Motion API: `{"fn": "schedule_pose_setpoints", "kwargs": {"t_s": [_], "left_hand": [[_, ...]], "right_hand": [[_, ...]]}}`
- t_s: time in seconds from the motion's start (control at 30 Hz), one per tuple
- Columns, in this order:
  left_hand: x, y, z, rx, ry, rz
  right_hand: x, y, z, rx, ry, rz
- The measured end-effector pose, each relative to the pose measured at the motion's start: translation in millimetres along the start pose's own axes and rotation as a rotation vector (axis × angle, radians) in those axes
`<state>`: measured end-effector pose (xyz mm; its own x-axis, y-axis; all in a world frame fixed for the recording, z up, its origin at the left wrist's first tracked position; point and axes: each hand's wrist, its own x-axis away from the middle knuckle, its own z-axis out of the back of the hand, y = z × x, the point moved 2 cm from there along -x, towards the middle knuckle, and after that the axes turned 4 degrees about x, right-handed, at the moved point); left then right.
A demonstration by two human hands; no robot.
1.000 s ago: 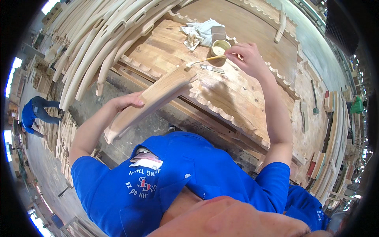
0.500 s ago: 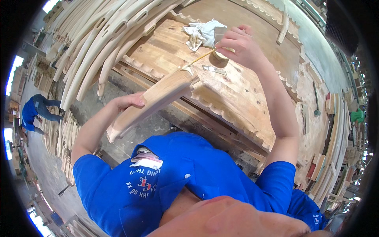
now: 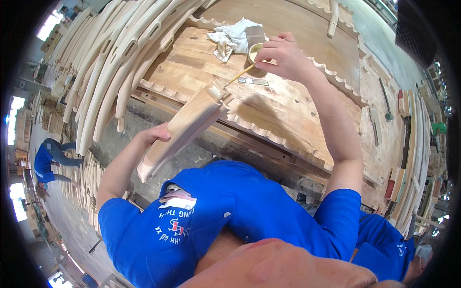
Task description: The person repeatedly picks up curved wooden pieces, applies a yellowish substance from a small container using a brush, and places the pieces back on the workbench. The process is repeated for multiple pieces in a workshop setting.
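My left hand (image 3: 158, 133) grips a pale, shaped wooden piece (image 3: 185, 125) near its lower end. The piece slants up and away from me, with a cut, notched end at the top. Pinched in my right hand (image 3: 283, 55) is a thin yellow stick (image 3: 241, 74). Its tip touches or nearly touches the notched end; what is on the tip is too small to tell. Partly behind my right fingers stands a small cup (image 3: 253, 52) with pale contents. A small flat tool (image 3: 253, 81) lies on the wooden worktop (image 3: 297, 115) just below the cup.
A white cloth (image 3: 230, 38) and a grey-brown piece (image 3: 254, 34) lie beyond the cup. Long curved wooden parts (image 3: 105, 62) are stacked at the left. Scalloped strips (image 3: 269, 134) edge the worktop. Boards (image 3: 415, 149) stand at the right. Another person (image 3: 45, 161) bends at far left.
The wooden piece is tilted more steeply, its upper end shifted left. My right hand and the stick have shifted left in the picture, and the tip now meets the right side of the notched end.
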<state>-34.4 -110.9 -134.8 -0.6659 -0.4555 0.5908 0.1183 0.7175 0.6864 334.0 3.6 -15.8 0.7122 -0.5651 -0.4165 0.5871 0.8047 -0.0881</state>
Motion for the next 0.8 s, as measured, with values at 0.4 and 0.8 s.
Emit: {"fn": "schedule_pose_setpoints", "kwargs": {"t_s": [0.4,0.8], "left_hand": [[-6.3,-7.6,11.5,-0.001,-0.008,-0.004],[-3.6,2.0,0.6,0.080,-0.038,-0.009]], "right_hand": [[0.5,-7.1,-0.6,0.138,0.131,0.128],[9.5,-1.2,-13.1,0.153,0.222,0.119]]}}
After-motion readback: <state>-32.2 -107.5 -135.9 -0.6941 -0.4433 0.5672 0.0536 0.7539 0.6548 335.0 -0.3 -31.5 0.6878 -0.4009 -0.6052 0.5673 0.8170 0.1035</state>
